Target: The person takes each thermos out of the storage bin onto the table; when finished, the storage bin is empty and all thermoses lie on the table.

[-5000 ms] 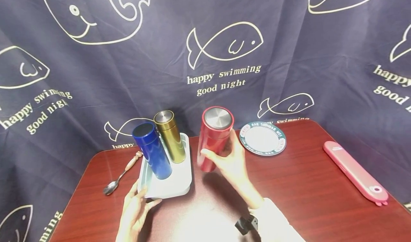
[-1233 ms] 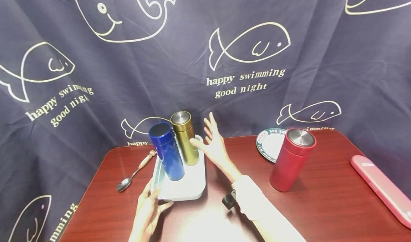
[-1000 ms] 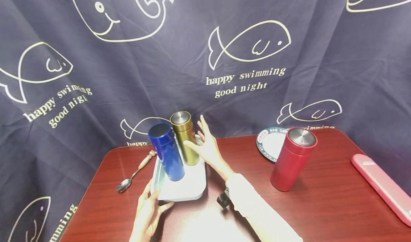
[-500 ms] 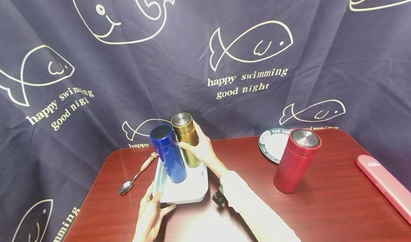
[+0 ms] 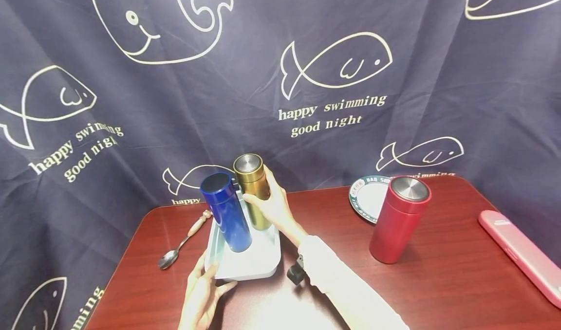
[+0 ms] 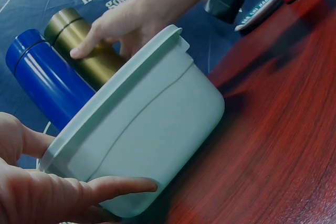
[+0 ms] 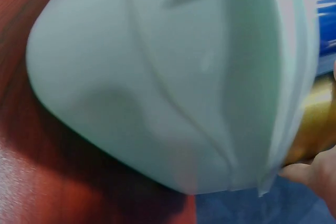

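Observation:
A gold thermos (image 5: pixel 259 196) and a blue thermos (image 5: pixel 228 218) stand leaning side by side in a pale plastic box (image 5: pixel 252 270). My right hand (image 5: pixel 276 206) grips the gold one from its right side, thumb across the front and fingers behind. In the left wrist view its thumb lies on the gold metal, below the lid. My left hand (image 5: pixel 201 291) holds the box's near left corner, thumb (image 6: pixel 123 186) along the outer wall. The box wall hides the bottoms of both thermoses in the left wrist view. A red thermos (image 5: pixel 396 228) stands apart to the right.
Behind the red thermos lies a round plate (image 5: pixel 370 201) with a green patterned rim, partly covered. A long pink case (image 5: pixel 519 252) lies at the table's right side. Left of the box is a spoon (image 5: pixel 181 242). A dark printed curtain (image 5: pixel 245 120) hangs behind the table.
The red thermos, earlier held in my right hand beside the box, now stands near the plate. My right hand has moved left and taken hold of the gold thermos. My left hand stays on the box.

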`<state>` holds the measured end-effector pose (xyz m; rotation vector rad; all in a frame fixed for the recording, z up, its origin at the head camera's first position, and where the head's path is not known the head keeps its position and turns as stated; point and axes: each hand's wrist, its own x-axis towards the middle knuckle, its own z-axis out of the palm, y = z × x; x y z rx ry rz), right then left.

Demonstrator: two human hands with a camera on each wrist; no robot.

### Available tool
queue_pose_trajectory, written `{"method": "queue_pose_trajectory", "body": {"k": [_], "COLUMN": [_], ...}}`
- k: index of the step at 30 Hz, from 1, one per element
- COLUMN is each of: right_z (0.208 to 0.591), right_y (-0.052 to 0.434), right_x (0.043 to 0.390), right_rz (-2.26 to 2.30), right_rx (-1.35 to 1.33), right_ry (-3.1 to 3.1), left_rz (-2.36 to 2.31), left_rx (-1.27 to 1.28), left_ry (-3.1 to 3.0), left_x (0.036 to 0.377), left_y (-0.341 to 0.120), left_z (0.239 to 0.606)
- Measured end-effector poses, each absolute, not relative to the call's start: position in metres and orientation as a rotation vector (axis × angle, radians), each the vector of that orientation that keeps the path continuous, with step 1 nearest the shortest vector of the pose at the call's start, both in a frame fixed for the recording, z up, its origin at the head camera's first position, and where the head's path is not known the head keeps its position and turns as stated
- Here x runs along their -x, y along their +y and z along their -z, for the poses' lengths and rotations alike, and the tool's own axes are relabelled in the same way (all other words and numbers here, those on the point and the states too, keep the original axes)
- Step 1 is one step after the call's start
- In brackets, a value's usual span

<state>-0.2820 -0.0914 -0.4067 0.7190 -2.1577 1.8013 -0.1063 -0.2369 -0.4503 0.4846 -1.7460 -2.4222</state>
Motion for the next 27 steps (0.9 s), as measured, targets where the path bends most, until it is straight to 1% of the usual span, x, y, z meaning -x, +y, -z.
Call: {"method": "queue_pose_trajectory", "body": {"k": [8,16,22,27], "right_z": [0.38,0.347,0.329,0.325], "right_y": [-0.081,-0.066,-0.039,-0.012], "right_x": [0.275,0.257,0.243,0.231], "right_rz": [-1.808,-1.871,-1.917,-1.905], "right_rx": [-0.717,-0.735,-0.7,-0.681], "right_ry": [-2.064,-1.937,-1.874,-1.873], "left_rz": [2.431,2.434,2.436,2.429], "left_rx": [-0.484,-0.492,-0.475,-0.481], "left_ry": [-1.73,-1.75,-1.748,-1.753], "left_x": [0.104,0.102,0.103,0.104], "left_y": [-0.239,-0.239,-0.24,-0.239], "left_z": [0.451,0.451,0.45,0.448]}}
